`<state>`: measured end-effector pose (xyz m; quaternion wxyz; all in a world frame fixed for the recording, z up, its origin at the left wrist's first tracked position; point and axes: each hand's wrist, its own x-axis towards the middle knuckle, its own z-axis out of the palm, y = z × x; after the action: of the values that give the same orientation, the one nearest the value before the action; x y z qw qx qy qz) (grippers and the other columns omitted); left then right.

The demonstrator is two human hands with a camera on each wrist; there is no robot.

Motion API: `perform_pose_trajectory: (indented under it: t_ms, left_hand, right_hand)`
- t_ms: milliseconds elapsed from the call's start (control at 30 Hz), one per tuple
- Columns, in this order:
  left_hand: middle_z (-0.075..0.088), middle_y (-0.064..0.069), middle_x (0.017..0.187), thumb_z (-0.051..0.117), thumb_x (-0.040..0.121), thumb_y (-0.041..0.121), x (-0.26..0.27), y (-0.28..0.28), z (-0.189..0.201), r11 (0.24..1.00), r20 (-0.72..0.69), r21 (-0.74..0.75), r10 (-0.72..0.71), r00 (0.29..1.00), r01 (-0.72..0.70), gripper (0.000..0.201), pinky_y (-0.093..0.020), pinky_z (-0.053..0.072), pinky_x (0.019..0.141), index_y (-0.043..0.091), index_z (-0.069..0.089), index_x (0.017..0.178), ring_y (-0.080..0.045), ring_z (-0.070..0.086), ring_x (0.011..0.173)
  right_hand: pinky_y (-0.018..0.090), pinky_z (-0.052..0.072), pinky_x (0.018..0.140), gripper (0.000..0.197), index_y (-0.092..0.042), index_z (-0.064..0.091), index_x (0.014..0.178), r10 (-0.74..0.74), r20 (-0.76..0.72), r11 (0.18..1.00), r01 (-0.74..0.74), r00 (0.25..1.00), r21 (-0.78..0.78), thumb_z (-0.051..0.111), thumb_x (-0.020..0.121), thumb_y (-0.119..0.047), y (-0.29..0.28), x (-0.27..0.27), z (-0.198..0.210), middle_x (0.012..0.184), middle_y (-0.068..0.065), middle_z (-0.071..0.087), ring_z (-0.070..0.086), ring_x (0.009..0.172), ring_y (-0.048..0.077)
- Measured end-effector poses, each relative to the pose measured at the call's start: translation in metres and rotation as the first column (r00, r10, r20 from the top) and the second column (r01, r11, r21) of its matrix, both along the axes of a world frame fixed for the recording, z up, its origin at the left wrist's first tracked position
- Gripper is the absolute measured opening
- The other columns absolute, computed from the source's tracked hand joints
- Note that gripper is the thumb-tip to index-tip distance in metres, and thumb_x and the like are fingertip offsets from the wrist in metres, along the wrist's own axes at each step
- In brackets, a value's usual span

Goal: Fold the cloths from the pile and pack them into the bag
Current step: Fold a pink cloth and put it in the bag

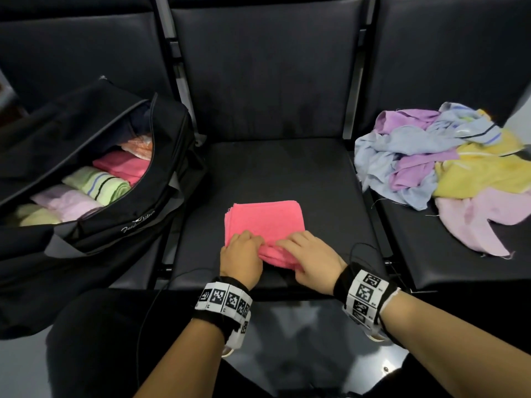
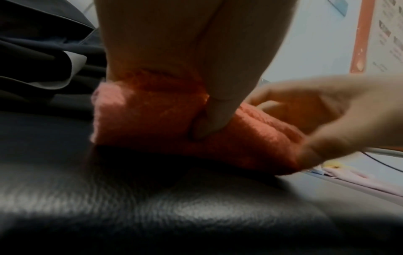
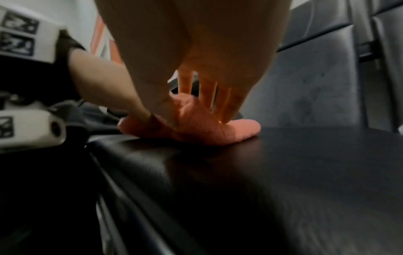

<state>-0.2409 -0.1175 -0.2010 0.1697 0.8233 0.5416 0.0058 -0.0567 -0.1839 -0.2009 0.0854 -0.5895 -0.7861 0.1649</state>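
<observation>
A folded pink cloth (image 1: 265,219) lies on the middle black seat (image 1: 287,168), its near edge rolled up. My left hand (image 1: 245,245) grips the left part of that rolled edge; in the left wrist view its thumb (image 2: 209,120) digs into the pink cloth (image 2: 141,117) while the fingers curl over the top. My right hand (image 1: 298,247) holds the right part of the roll, fingers on top of the cloth (image 3: 218,132) and thumb at its side. The black bag (image 1: 115,225) stands open on the left seat. The cloth pile (image 1: 448,168) is on the right seat.
Several folded cloths, pink, green-striped and pale pink, sit in a row inside the bag. The pile holds purple, blue, yellow and pink cloths. Seat backs rise behind. A thin black cable runs from each wrist band across the seat's front edge.
</observation>
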Motion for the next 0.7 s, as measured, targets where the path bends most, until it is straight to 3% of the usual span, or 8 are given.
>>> perform_pose_trajectory:
  t_ms: [67, 233, 333, 400, 533, 700]
  left_hand:
    - [0.057, 0.003, 0.117, 0.052, 0.088, 0.009, -0.001, 0.001, 0.001, 1.000, 0.017, -0.006, -0.014, 1.000, 0.014, 0.038, -0.040, 0.047, 0.090, 0.027, 0.064, 0.119, -0.022, 0.051, 0.116]
    - [0.063, 0.001, 0.117, 0.053, 0.085, 0.006, -0.007, 0.006, 0.004, 0.999, 0.073, -0.022, -0.027, 0.997, 0.029, 0.038, -0.040, 0.048, 0.092, 0.020, 0.066, 0.118, -0.023, 0.054, 0.114]
    - [0.063, -0.002, 0.116, 0.057, 0.083, 0.002, -0.010, 0.008, 0.003, 0.997, 0.100, -0.052, -0.046, 0.994, 0.051, 0.035, -0.041, 0.048, 0.094, 0.014, 0.069, 0.114, -0.026, 0.054, 0.114]
    - [0.060, -0.002, 0.115, 0.057, 0.080, -0.002, -0.014, 0.009, 0.001, 0.998, 0.105, -0.046, -0.041, 0.994, 0.046, 0.034, -0.039, 0.048, 0.094, 0.011, 0.070, 0.109, -0.025, 0.052, 0.114]
    - [0.064, 0.002, 0.119, 0.061, 0.075, -0.001, -0.025, 0.017, -0.001, 0.997, 0.185, -0.067, -0.029, 0.982, 0.042, 0.038, -0.036, 0.044, 0.100, 0.009, 0.073, 0.111, -0.023, 0.050, 0.115]
    - [0.063, -0.007, 0.081, 0.067, 0.074, 0.006, -0.033, 0.022, 0.003, 0.992, 0.333, -0.122, 0.078, 0.940, -0.039, 0.010, -0.041, 0.048, 0.080, 0.006, 0.067, 0.084, -0.030, 0.059, 0.084]
  right_hand:
    - [0.034, 0.038, 0.105, 0.069, -0.017, 0.049, 0.138, 0.039, 0.065, 0.999, -0.040, 0.997, 0.011, 0.060, 0.069, -0.015, -0.004, 0.001, -0.006, 0.131, 0.003, 0.052, 0.045, 0.124, 0.023]
    - [0.041, 0.046, 0.105, 0.048, -0.004, 0.068, 0.117, -0.066, -0.061, 0.990, 0.073, 0.996, 0.122, 0.069, 0.069, 0.000, -0.004, 0.004, -0.014, 0.122, 0.013, 0.067, 0.063, 0.115, 0.032]
    - [0.037, 0.042, 0.108, 0.045, -0.007, 0.066, 0.123, -0.162, -0.139, 0.984, 0.171, 0.977, 0.051, 0.065, 0.078, -0.002, -0.001, 0.009, -0.015, 0.129, 0.010, 0.065, 0.060, 0.120, 0.030]
    - [0.036, 0.045, 0.102, 0.041, -0.014, 0.064, 0.124, -0.234, -0.173, 0.972, 0.235, 0.957, -0.014, 0.061, 0.083, -0.008, 0.001, 0.014, -0.014, 0.128, 0.005, 0.065, 0.059, 0.119, 0.027]
    - [0.042, 0.051, 0.082, 0.013, -0.019, 0.060, 0.102, -0.361, -0.323, 0.932, 0.339, 0.874, -0.126, 0.062, 0.090, -0.021, 0.003, 0.024, -0.011, 0.097, 0.002, 0.070, 0.065, 0.093, 0.026]
    - [0.031, 0.046, 0.078, 0.009, -0.014, 0.059, 0.098, -0.444, -0.482, 0.891, 0.427, 0.755, -0.151, 0.064, 0.092, -0.019, 0.003, 0.039, -0.011, 0.087, 0.001, 0.069, 0.063, 0.084, 0.018]
